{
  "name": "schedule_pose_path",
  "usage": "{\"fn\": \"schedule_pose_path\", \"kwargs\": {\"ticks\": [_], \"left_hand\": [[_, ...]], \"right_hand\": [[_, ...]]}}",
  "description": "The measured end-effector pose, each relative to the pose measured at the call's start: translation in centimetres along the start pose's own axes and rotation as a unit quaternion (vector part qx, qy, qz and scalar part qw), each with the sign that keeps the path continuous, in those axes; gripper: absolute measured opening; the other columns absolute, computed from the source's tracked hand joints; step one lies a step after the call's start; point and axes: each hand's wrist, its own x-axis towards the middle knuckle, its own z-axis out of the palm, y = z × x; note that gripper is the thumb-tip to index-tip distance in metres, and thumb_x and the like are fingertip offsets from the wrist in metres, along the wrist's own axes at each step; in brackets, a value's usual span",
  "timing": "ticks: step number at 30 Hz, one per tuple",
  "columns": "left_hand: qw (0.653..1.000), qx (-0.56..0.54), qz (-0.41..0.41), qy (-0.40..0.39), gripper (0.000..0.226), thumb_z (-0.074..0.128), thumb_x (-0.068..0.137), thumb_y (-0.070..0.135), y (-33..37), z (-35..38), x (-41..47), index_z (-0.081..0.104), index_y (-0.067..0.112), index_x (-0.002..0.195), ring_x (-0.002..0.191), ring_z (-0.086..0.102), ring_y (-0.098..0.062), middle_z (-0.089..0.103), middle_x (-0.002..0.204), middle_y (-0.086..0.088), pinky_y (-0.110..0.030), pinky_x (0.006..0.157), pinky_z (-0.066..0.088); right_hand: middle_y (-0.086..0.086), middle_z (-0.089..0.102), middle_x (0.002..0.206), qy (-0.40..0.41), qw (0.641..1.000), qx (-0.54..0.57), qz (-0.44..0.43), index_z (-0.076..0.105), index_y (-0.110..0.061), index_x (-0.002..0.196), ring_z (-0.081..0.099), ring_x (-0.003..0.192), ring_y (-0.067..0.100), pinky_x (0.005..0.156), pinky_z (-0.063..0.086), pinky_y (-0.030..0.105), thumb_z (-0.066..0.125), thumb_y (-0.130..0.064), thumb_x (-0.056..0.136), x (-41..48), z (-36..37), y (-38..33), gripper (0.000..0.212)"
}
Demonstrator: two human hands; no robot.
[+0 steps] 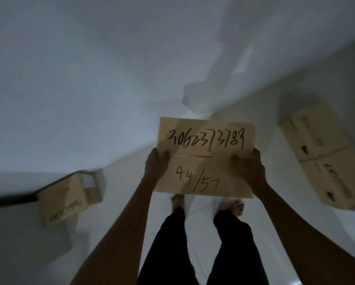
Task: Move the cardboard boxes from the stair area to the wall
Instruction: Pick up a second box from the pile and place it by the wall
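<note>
I hold a cardboard box [205, 157] in front of me, above my feet, its top flaps marked with handwritten numbers. My left hand [156, 163] grips its left edge and my right hand [249, 165] grips its right edge, thumbs on top. Another cardboard box [67, 200] sits on the floor at the left beside a dark stair rail [12, 200]. Two more cardboard boxes [324, 155] lie side by side at the right, against the white wall [295, 58].
The white tiled floor [115, 223] stretches under my bare feet and dark trousers. White walls rise ahead and to the right, meeting in a corner with stepped white shapes [199, 99] just beyond the held box. The light is dim.
</note>
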Motion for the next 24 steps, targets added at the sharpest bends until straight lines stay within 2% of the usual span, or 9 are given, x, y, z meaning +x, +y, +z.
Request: {"fn": "schedule_pose_path", "kwargs": {"ticks": [4, 6, 8, 11, 13, 16, 20, 24], "left_hand": [[0.997, -0.05, -0.024, 0.06, 0.07, 0.046, 0.081, 0.071, -7.5, -9.2, -2.9, 0.054, 0.014, 0.122, 0.097, 0.066, -0.031, 0.068, 0.113, -0.01, -0.052, 0.084, 0.057], [0.993, -0.079, -0.041, 0.073, 0.078, 0.044, 0.077, 0.076, -11.1, -12.5, -3.8, 0.054, 0.015, 0.124, 0.097, 0.067, -0.03, 0.068, 0.113, -0.009, -0.053, 0.082, 0.058], [0.988, -0.098, -0.059, 0.1, 0.077, 0.043, 0.079, 0.073, -14.7, -15.2, -4.3, 0.053, 0.012, 0.125, 0.096, 0.067, -0.03, 0.067, 0.112, -0.01, -0.052, 0.083, 0.058], [0.977, -0.133, -0.079, 0.148, 0.073, 0.045, 0.081, 0.07, -19.9, -18.2, -4.6, 0.053, 0.012, 0.124, 0.098, 0.066, -0.029, 0.066, 0.113, -0.011, -0.051, 0.084, 0.058], [0.975, -0.142, -0.08, 0.153, 0.069, 0.046, 0.083, 0.068, -23.8, -19.4, -3.9, 0.054, 0.012, 0.123, 0.096, 0.066, -0.026, 0.066, 0.113, -0.01, -0.049, 0.082, 0.059], [0.971, -0.159, -0.076, 0.161, 0.081, 0.045, 0.075, 0.075, -29.5, -20.8, -1.5, 0.051, 0.012, 0.125, 0.091, 0.068, -0.022, 0.066, 0.112, -0.009, -0.044, 0.074, 0.062], [0.963, -0.194, -0.083, 0.17, 0.069, 0.06, 0.083, 0.057, -37.5, -21.9, 4.7, 0.04, 0.013, 0.132, 0.095, 0.067, -0.022, 0.06, 0.118, -0.007, -0.045, 0.073, 0.062], [0.972, -0.169, -0.065, 0.152, 0.056, 0.07, 0.084, 0.035, -46.2, -21.2, 11.7, 0.042, 0.016, 0.129, 0.105, 0.063, -0.017, 0.056, 0.12, 0.0, -0.02, 0.071, 0.055]], "right_hand": [[0.013, 0.053, 0.139, -0.041, 0.999, -0.02, -0.024, 0.03, -0.021, 0.147, 0.052, 0.124, 0.04, 0.102, 0.044, 0.055, 0.065, -0.041, 0.088, -6.8, 7.8, -4.3, 0.072], [0.014, 0.054, 0.139, -0.06, 0.997, -0.038, -0.041, 0.029, -0.02, 0.148, 0.052, 0.124, 0.041, 0.102, 0.044, 0.052, 0.065, -0.039, 0.09, -9.5, 11.3, -5.5, 0.071], [0.012, 0.055, 0.139, -0.094, 0.992, -0.051, -0.068, 0.032, -0.02, 0.147, 0.053, 0.123, 0.039, 0.099, 0.045, 0.046, 0.066, -0.04, 0.09, -11.3, 14.9, -6.4, 0.069], [0.009, 0.058, 0.134, -0.142, 0.981, -0.088, -0.102, 0.038, -0.024, 0.142, 0.056, 0.118, 0.038, 0.097, 0.049, 0.049, 0.067, -0.044, 0.088, -12.5, 20.6, -7.5, 0.064], [0.01, 0.059, 0.134, -0.143, 0.977, -0.111, -0.113, 0.039, -0.024, 0.142, 0.057, 0.119, 0.037, 0.096, 0.049, 0.05, 0.067, -0.042, 0.088, -12.8, 24.4, -7.7, 0.064], [0.011, 0.06, 0.133, -0.139, 0.972, -0.142, -0.122, 0.042, -0.023, 0.141, 0.057, 0.118, 0.037, 0.095, 0.049, 0.049, 0.068, -0.041, 0.088, -12.7, 30.4, -7.3, 0.063], [0.012, 0.06, 0.132, -0.145, 0.966, -0.171, -0.126, 0.044, -0.023, 0.141, 0.056, 0.119, 0.039, 0.097, 0.048, 0.053, 0.069, -0.042, 0.087, -9.6, 40.2, -5.5, 0.062], [0.013, 0.058, 0.136, -0.14, 0.962, -0.193, -0.135, 0.044, -0.022, 0.142, 0.053, 0.122, 0.039, 0.098, 0.046, 0.05, 0.07, -0.042, 0.086, -4.6, 50.7, -1.9, 0.065]]}}
